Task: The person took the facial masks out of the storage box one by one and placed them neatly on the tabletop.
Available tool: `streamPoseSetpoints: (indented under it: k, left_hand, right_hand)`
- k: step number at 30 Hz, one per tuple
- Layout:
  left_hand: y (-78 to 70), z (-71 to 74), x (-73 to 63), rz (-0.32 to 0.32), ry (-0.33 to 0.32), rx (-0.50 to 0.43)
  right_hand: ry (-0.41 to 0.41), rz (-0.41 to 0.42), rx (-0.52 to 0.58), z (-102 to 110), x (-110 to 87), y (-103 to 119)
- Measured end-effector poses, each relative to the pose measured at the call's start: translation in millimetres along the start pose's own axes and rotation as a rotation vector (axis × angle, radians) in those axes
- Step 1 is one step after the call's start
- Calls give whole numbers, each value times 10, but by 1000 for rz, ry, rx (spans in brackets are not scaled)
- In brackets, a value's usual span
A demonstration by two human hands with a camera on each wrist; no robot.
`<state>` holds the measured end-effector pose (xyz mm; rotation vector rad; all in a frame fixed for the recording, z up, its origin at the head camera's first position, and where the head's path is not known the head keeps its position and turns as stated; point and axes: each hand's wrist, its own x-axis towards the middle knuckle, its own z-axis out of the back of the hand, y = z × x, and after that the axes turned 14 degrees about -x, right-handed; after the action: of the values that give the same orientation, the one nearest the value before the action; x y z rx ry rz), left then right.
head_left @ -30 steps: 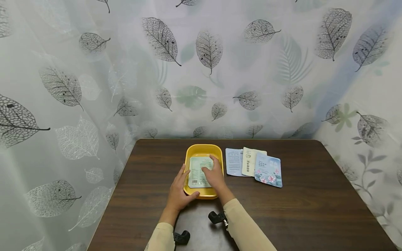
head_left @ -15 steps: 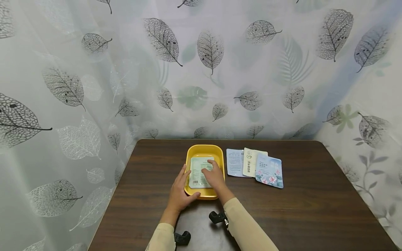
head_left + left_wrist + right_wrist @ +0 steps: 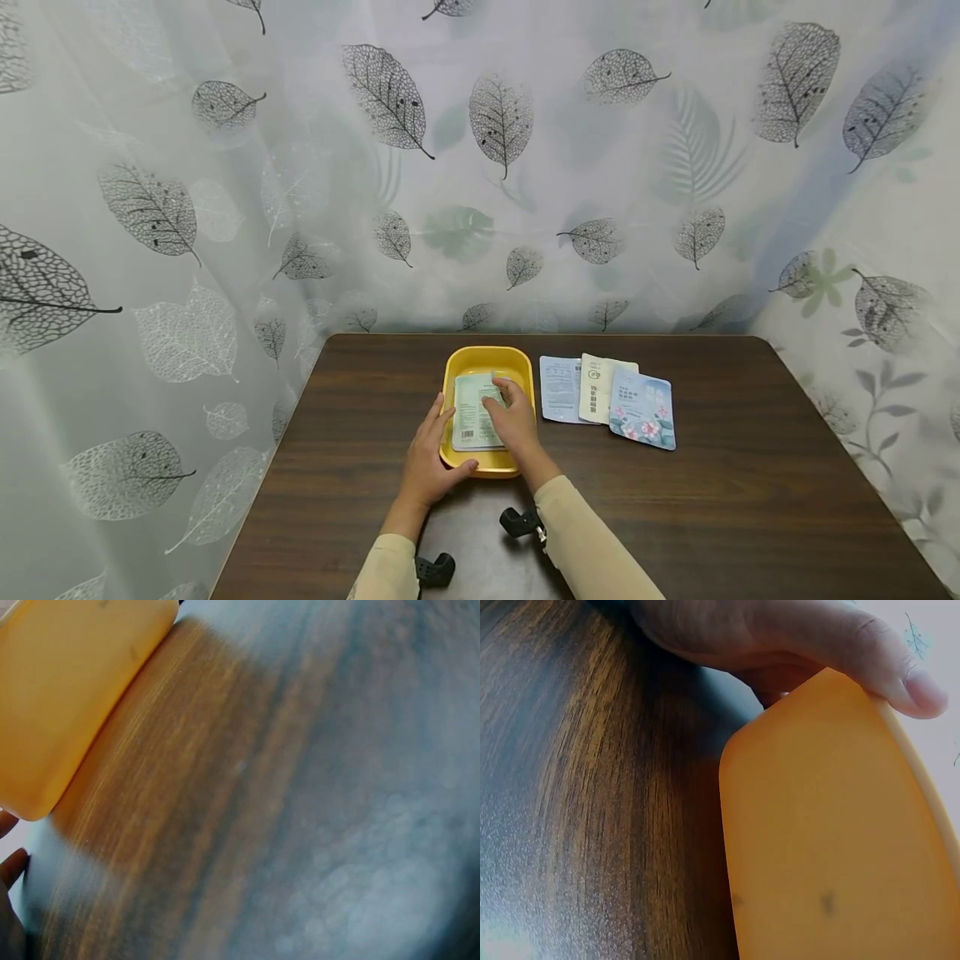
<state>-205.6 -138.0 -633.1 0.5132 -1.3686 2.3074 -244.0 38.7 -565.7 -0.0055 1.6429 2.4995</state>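
Pale green printed packet [image 3: 472, 410], barcode lower left, inside yellow tray [image 3: 487, 360]

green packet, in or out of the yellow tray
In: the head view shows the green packet inside the rim of the yellow tray.

Over my feed, the bare right hand [image 3: 515, 421] hides part of the flat, rectangular, pale-green packet [image 3: 467, 423], whose fine print [image 3: 469, 403] I cannot read.

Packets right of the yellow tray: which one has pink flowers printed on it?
The rightmost blue packet, overlapping the cream packet. That one and the leftmost packet show no pink flowers.
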Motion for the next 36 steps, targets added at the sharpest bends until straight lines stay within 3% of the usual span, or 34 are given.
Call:
streamPoseSetpoints:
  k: [10,20,36]
  left_hand:
    - [8,0,-10,31,8,-6]
    - [-11,7,-1,11,0,1]
    - [-15,6,8,1,-2,-15]
  right_hand:
    - [12,86,85,20,-11,4]
    - [128,198,54,46,-38,-9]
    - [190,181,-82,64,-54,18]
